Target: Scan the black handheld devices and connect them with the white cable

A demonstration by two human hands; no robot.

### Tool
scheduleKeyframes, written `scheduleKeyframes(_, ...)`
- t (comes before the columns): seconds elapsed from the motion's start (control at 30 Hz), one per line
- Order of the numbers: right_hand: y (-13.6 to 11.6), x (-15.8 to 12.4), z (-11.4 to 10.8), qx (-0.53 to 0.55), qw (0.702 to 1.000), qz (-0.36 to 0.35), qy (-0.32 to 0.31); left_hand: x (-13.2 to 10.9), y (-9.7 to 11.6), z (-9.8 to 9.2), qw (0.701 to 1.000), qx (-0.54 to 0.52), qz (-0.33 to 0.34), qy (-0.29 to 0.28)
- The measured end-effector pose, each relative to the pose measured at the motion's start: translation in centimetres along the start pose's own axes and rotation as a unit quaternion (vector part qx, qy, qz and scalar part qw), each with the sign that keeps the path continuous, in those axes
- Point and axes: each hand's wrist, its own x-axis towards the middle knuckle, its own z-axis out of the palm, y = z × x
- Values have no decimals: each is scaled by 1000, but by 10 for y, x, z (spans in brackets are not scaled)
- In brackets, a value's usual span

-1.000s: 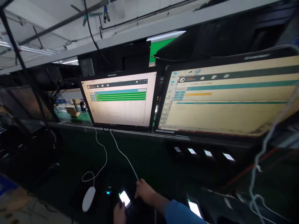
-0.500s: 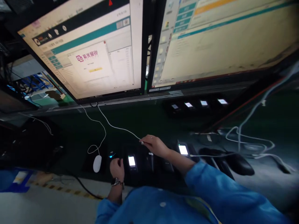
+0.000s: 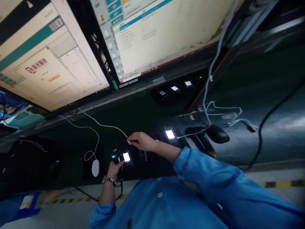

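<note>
My left hand (image 3: 114, 169) is wrapped round a black handheld barcode scanner (image 3: 116, 153) with a blue light. A black cord hangs below that hand. Right beside the scanner lies a small dark device with a lit white screen (image 3: 126, 157). My right hand (image 3: 141, 141) pinches the end of a thin white cable (image 3: 107, 125), held above the row of dark devices. The plug itself is mostly hidden by my fingers. Another lit device (image 3: 170, 134) lies to the right, with a white cable running into it.
Two monitors (image 3: 111, 86) stand along the back. A white mouse (image 3: 95, 168) lies on the left and a black mouse (image 3: 217, 134) on the right. Several small devices (image 3: 174, 88) sit in a row below the right monitor. White cables (image 3: 224, 108) lie loosely coiled at the right.
The view has swung to the right. My left hand has closed round the scanner, which now sits beside the lit device. My right hand still pinches the white cable.
</note>
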Motion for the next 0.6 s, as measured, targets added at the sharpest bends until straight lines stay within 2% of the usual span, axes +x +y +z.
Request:
scheduleKeyframes(0.1,2,1,-5,24,1000,-3,15,-23,8,44,997,-6,-17,-71)
scheduleKeyframes(0.23,1,5,-19,38,999,-14,31,-29,22,88,996,15,-4,-93)
scheduleKeyframes(0.3,1,5,-26,42,998,-20,31,-28,30,99,996,32,13,-87)
scheduleKeyframes(0.43,4,1,-33,53,998,-19,24,-31,42,107,994,58,39,-79)
scheduleKeyframes(0.6,8,-4,-35,82,996,9,18,-31,42,112,991,88,65,-78)
